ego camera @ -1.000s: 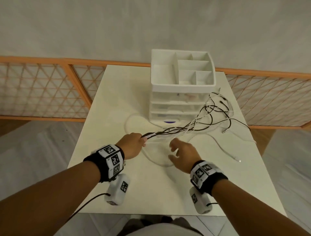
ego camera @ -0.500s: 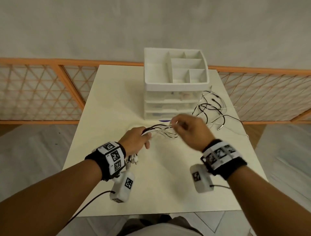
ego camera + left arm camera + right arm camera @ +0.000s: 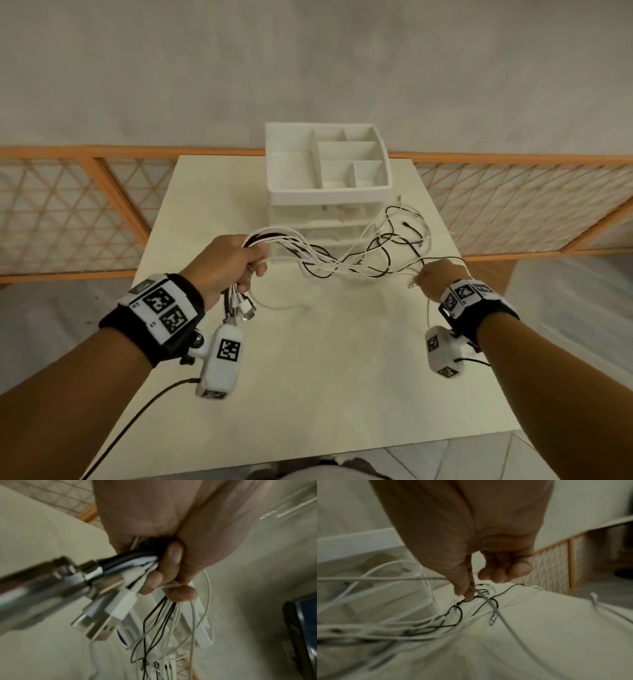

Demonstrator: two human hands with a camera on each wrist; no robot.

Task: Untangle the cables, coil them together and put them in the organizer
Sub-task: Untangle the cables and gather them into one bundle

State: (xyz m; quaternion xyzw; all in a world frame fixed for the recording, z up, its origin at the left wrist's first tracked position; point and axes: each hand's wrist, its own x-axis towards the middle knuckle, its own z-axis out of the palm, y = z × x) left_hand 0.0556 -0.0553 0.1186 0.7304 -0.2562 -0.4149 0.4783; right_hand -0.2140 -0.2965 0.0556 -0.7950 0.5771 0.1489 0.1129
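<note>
Several white and black cables (image 3: 329, 263) hang in a tangled span over the table in front of the white organizer (image 3: 329, 197). My left hand (image 3: 253, 263) grips one end of the bundle in a fist, with the plugs (image 3: 243, 308) dangling below it. The left wrist view shows the fingers (image 3: 173, 553) curled round the cables (image 3: 130, 563) and the USB plugs (image 3: 120, 605) sticking out. My right hand (image 3: 423, 274) is at the right end of the span. In the right wrist view its thumb and forefinger (image 3: 467, 593) pinch a thin white cable (image 3: 489, 604).
The cream table (image 3: 342, 377) carries the organizer at its far side, with open top compartments and clear drawers below. Loose cable ends (image 3: 407, 226) lie to the right of the organizer. An orange lattice fence (image 3: 68, 205) runs behind the table.
My right hand has swung from the middle out to the right, drawing a white cable with it. The left hand has risen with the bundle, and the cables now span between both hands.
</note>
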